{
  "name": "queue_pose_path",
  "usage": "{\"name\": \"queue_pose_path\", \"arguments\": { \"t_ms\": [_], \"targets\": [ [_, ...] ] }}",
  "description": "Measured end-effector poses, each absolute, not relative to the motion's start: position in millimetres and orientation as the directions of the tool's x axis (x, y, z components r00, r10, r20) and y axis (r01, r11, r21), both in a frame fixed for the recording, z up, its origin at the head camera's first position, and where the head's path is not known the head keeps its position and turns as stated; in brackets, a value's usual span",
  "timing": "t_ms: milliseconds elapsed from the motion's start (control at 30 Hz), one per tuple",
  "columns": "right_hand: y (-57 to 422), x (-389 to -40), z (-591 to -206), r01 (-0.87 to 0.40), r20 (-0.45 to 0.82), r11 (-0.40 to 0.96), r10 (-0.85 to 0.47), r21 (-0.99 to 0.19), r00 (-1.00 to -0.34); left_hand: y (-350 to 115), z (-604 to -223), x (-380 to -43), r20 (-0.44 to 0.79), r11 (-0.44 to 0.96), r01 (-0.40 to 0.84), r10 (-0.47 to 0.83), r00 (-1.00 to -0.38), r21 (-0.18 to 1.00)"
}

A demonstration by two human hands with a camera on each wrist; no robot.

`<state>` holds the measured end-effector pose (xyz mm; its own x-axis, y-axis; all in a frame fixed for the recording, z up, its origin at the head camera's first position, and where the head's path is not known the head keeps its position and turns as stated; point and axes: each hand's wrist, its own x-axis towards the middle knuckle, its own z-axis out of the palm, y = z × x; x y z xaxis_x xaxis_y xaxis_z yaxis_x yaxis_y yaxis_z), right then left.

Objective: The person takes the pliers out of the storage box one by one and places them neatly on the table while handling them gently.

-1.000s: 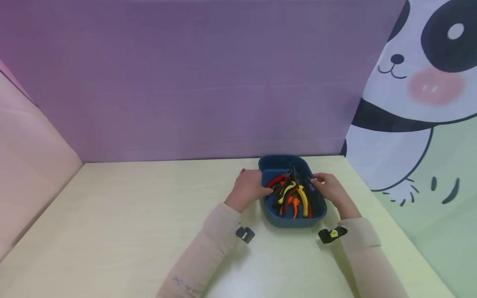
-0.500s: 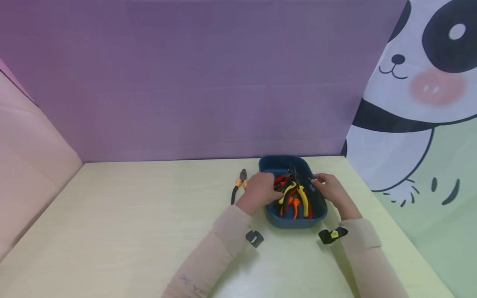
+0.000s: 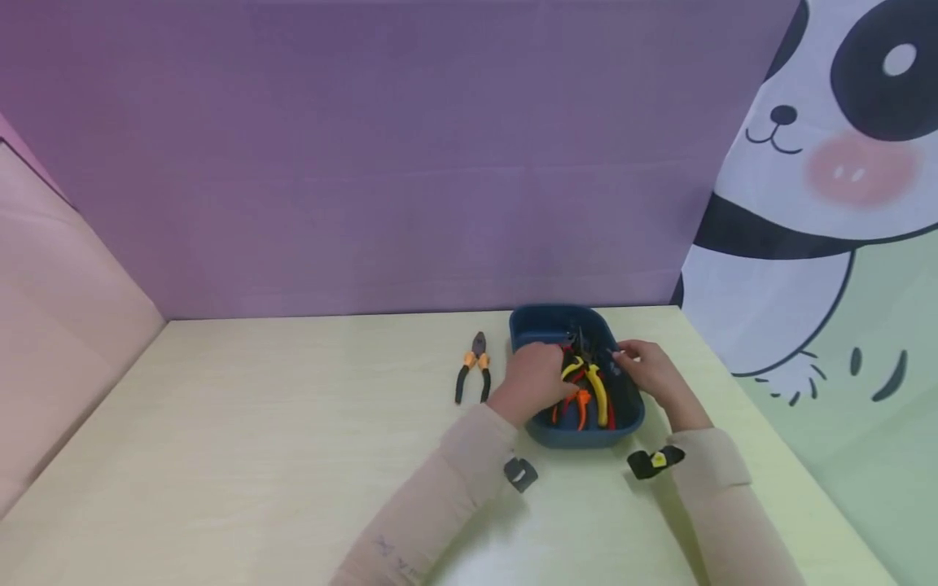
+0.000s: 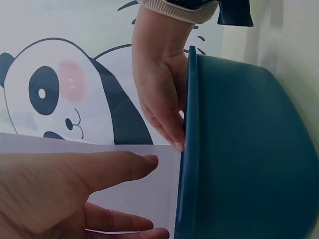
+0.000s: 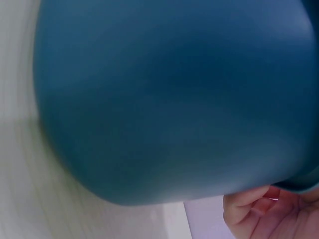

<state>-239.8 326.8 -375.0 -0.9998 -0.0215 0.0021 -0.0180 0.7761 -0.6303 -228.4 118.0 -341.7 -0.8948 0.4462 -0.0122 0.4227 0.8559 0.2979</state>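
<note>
In the head view a blue plastic bin [image 3: 575, 439] holds several pliers, with yellow [image 3: 597, 395], orange and red handles. My left hand [image 3: 532, 378] reaches over the bin's left rim, above the pliers. The left wrist view shows that hand's thumb [image 4: 119, 169] and fingers extended and apart, with nothing between them, near the rim. My right hand [image 3: 648, 370] holds the bin's right rim, thumb inside. From the right wrist, its curled fingers [image 5: 244, 204] sit against the bin's outer wall [image 5: 174, 124]. One pair of pliers [image 3: 479, 358] with orange-and-black handles lies on the table left of the bin.
The pale wooden table [image 3: 256, 439] stretches left and in front of the bin. A purple wall covering [image 3: 410, 163] stands behind it. To the right hangs a panda-printed sheet [image 3: 777, 309], close to the table's right edge.
My left hand has moved right, from beside the bin to over the pliers inside it. The pliers on the table have come into view. My right hand stays at the rim.
</note>
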Motion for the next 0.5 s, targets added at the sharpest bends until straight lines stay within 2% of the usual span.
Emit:
{"name": "queue_pose_path", "arguments": {
  "t_ms": [500],
  "targets": [
    [327, -240, -376, -0.059, 0.039, 0.787, -0.044, -0.614, -0.998, 132, -351, -229, -0.026, 0.86, 0.416, 0.443, -0.896, 0.295]
  ]
}}
